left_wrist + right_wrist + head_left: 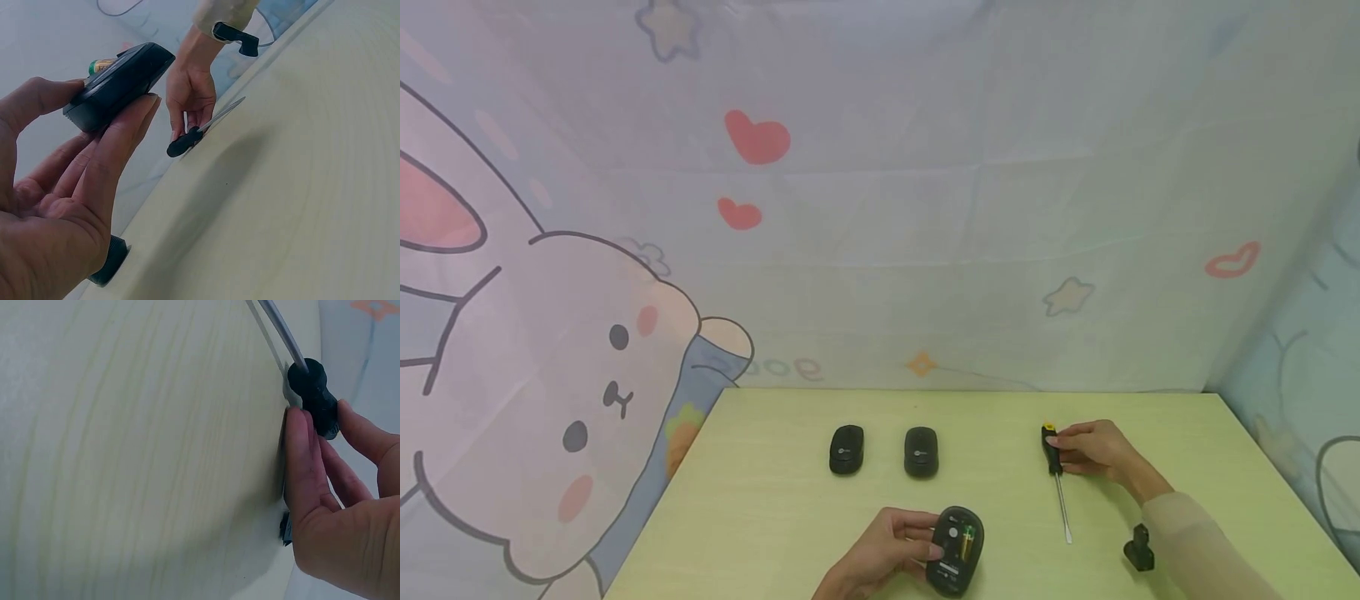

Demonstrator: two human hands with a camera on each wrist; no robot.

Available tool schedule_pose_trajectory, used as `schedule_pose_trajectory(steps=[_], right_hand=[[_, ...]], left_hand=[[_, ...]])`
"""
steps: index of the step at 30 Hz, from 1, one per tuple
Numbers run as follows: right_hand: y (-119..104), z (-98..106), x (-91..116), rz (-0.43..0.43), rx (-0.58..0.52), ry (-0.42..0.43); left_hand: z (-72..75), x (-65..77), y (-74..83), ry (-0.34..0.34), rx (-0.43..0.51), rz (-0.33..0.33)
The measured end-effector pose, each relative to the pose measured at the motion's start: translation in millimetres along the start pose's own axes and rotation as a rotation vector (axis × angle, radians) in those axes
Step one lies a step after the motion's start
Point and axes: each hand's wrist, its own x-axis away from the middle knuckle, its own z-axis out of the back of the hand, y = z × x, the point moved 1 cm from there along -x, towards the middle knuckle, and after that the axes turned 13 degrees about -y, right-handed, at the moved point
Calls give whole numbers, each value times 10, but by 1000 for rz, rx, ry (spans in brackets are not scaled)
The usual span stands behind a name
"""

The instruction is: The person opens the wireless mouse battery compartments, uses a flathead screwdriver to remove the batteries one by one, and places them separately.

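Observation:
My left hand (887,546) holds a black computer mouse (955,575) over the near part of the table, its underside facing up. A green and gold battery (967,542) shows in the mouse's uncovered battery slot; in the left wrist view its green end stands above the mouse body. At the right, my right hand (1093,450) pinches the black handle of a flat-blade screwdriver (1052,454) between thumb and fingers. The handle has a yellow end, and the metal shaft points toward the near edge. In the right wrist view the handle (315,400) lies between thumb and fingertips.
Two more black mice, a left one (847,450) and a right one (921,452), stand upright on the pale wooden table (760,517) farther back. A black camera mount (1139,550) sits by the right sleeve. A printed cloth (925,208) hangs behind the table.

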Motion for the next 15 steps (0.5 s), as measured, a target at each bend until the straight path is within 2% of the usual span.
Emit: schedule_pose_trajectory(steps=[5,15], right_hand=[[-27,-17,13,16,92,15],[-93,-63,67,0,128,38]], left_hand=[[0,-2,4,0,-3,0],[-10,-7,12,-1,1,8]])
